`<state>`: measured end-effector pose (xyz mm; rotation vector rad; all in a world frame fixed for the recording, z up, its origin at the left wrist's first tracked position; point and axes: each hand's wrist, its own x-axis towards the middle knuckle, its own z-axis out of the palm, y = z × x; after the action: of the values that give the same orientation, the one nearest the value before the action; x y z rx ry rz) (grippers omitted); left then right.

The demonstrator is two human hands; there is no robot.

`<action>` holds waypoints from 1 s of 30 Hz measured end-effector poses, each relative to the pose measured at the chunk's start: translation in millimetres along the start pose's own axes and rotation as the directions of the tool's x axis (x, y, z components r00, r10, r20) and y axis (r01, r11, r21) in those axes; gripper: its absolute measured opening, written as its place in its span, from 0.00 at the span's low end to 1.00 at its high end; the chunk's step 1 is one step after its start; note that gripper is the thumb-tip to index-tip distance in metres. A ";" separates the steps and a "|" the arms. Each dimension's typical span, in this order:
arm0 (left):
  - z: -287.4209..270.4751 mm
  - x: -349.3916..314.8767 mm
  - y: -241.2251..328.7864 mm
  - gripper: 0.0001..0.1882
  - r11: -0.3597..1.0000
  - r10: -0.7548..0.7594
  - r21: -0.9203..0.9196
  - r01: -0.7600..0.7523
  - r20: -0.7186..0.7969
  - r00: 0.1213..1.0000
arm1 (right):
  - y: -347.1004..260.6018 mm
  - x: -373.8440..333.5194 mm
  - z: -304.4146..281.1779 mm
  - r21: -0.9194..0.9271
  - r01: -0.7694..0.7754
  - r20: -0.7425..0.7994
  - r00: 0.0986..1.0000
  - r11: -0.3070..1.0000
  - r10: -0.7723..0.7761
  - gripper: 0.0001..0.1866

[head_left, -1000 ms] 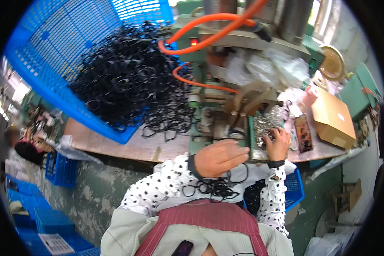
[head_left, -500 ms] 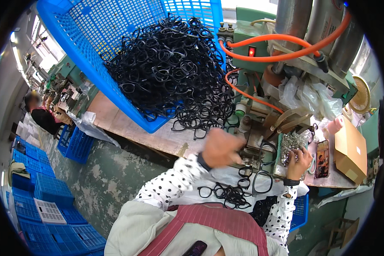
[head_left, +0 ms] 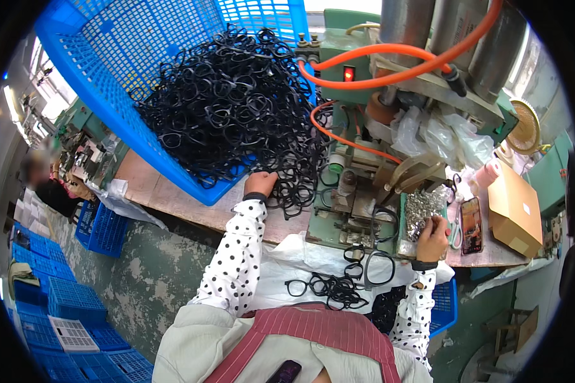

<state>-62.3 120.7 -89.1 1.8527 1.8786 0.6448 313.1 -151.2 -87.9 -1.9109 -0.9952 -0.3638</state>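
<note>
On the worn wooden workbench [head_left: 166,191], a tilted blue plastic mesh crate [head_left: 108,83] spills a heap of black plastic spectacle frames [head_left: 236,108] toward a green metal press machine [head_left: 364,210] looped with orange hoses [head_left: 390,70]. The left hand [head_left: 260,185] lies at the lower edge of that heap, fingers curled down into the tangle of frames; whether they have actually closed on one cannot be told. The right hand [head_left: 432,236] is at the near edge of a shallow tray of small silvery metal parts [head_left: 421,207] just beside the machine, fingertips pinched together over the parts, though what they grip is too small to make out. Between the two polka-dot sleeves, a small pile of black frames [head_left: 332,287] rests on white plastic sheeting [head_left: 300,262] in the person's lap, below the machine's front. A brown cardboard box [head_left: 514,210] sits at the bench's right end, and a dark phone [head_left: 471,217] lies near the tray.
</note>
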 end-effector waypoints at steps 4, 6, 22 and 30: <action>7.5 -17.2 -20.9 0.16 0.944 0.270 -0.122 -0.307 -0.250 0.930 | -5.1 4.9 3.2 -0.135 0.194 -0.049 0.978 0.972 -0.202 0.08; -3.3 -34.4 -4.1 0.11 0.813 -0.020 -0.579 -0.055 -0.123 0.992 | -6.9 5.8 3.0 -0.130 0.080 0.009 0.997 0.988 -0.080 0.08; -74.9 -151.3 153.2 0.11 0.409 0.702 -0.385 -0.827 -0.447 0.555 | -145.6 13.1 -18.1 0.682 -0.250 0.221 0.966 0.687 0.132 0.08; -89.1 -146.1 187.0 0.12 0.402 0.584 -0.685 -0.608 -0.320 0.746 | -161.6 -6.7 8.1 0.763 -0.242 0.139 0.967 0.600 0.212 0.16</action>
<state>38.2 -27.6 90.4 1.8237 0.6063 1.4419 184.3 -107.5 -0.1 -1.2009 -0.7288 0.2460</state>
